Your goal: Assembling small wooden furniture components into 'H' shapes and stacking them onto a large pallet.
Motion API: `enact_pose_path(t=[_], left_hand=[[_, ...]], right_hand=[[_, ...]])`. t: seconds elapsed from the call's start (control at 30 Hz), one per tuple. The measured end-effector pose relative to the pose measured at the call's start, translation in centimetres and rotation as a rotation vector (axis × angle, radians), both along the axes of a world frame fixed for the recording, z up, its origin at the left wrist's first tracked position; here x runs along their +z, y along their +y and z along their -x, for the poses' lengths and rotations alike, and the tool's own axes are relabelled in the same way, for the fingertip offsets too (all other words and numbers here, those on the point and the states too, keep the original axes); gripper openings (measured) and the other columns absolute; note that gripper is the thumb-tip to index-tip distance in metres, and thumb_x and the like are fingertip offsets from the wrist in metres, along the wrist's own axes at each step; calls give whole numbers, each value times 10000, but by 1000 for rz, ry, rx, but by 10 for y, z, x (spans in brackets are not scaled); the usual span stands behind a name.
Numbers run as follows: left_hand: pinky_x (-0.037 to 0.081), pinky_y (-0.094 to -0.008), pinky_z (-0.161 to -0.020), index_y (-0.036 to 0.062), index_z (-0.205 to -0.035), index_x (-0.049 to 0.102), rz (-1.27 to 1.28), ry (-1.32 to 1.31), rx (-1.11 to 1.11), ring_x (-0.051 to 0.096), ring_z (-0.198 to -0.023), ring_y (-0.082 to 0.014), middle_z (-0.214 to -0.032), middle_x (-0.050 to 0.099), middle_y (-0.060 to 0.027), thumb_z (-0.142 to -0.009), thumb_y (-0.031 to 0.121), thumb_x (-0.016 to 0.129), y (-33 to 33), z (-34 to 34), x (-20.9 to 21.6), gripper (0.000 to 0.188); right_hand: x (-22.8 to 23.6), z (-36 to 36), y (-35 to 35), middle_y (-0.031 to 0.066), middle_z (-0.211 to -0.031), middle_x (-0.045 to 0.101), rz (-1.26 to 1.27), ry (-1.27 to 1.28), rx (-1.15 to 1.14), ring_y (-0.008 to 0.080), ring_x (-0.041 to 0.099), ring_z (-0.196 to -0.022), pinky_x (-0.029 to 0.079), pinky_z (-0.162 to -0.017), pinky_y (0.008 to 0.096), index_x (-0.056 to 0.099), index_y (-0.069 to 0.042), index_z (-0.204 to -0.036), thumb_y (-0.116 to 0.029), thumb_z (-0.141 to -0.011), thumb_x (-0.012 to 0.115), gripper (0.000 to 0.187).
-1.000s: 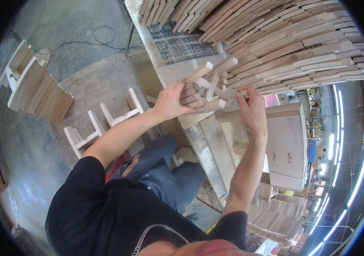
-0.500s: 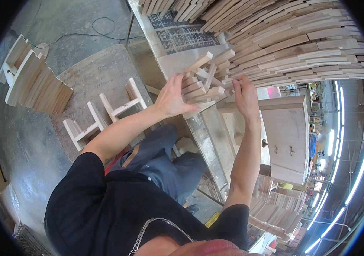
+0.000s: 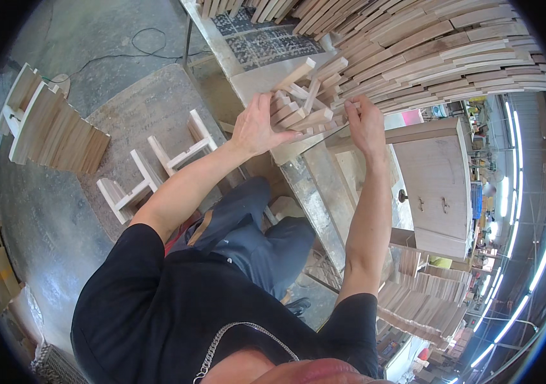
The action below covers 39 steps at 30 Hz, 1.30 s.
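A loose heap of short square wooden sticks (image 3: pixel 311 96) lies on the worktable, some crossing over others. At the heap's left side rests my left hand (image 3: pixel 255 128), its fingertips against the stick ends and its thumb stretched out apart along the near side. It looks open, with no stick clasped. My right hand (image 3: pixel 367 128) is at the heap's right side, fingers curled and pinched together. Whatever is between those fingertips, if anything, is too small or hidden to make out.
Tall rows of stacked wooden slats (image 3: pixel 439 57) fill the table's far right. A pale wooden drawer-like box (image 3: pixel 436 185) stands right of my right forearm. On the floor to the left are white-edged wooden frames (image 3: pixel 158 166) and a bundle of boards (image 3: pixel 58 131). A black cable (image 3: pixel 113 56) lies beyond.
The view has shifted a little. Both hands stay at the heap, and my left thumb now lies closer to the near sticks. The sticks keep nearly the same arrangement.
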<state>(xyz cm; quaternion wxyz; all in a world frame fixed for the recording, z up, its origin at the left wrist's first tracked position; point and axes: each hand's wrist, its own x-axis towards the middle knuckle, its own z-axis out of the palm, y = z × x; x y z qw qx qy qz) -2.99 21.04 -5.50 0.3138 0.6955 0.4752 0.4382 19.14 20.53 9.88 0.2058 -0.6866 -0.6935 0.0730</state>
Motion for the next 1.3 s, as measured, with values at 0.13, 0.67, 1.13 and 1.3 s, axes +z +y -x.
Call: enact_pose_path(t=[0.13, 0.67, 1.13, 1.3], left_hand=[[520, -462, -995, -51, -1396, 423, -35, 5, -15, 592, -1186, -410, -1262, 542, -234, -620, 558, 934, 0, -3, -3, 1111], [515, -465, -942, -69, -1324, 499, -245, -9, 43, 589, -1107, -410, -1189, 549, -226, -615, 475, 953, 13, 1, -9, 1003], [548, -454, -959, -79, -1313, 502, -140, 56, -69, 678, -1112, -395, -1193, 655, -261, -629, 409, 972, 18, 0, -13, 962], [558, -447, -940, -83, -1294, 511, -139, 133, -68, 696, -1087, -394, -1161, 681, -263, -644, 408, 952, 30, -3, -14, 926]], right_hand=[[-13, -10, 3, 262, -839, 712, 68, -72, 30, 453, 699, -889, 532, -783, 514, 678, 33, -1022, -236, -977, 627, 278], [-70, 14, -36, 287, -1283, 640, -121, 527, -147, 398, 682, -1112, 538, -963, 474, 438, 48, -1445, -396, -907, 779, 777], [-124, 29, -48, 274, -1330, 582, -301, 518, -141, 409, 581, -1265, 480, -1072, 476, 403, 69, -1447, -227, -617, 970, 1047], [-134, 33, -34, 286, -1341, 541, -414, 370, -166, 443, 503, -1291, 445, -1100, 490, 381, 63, -1456, -262, -617, 926, 1052]])
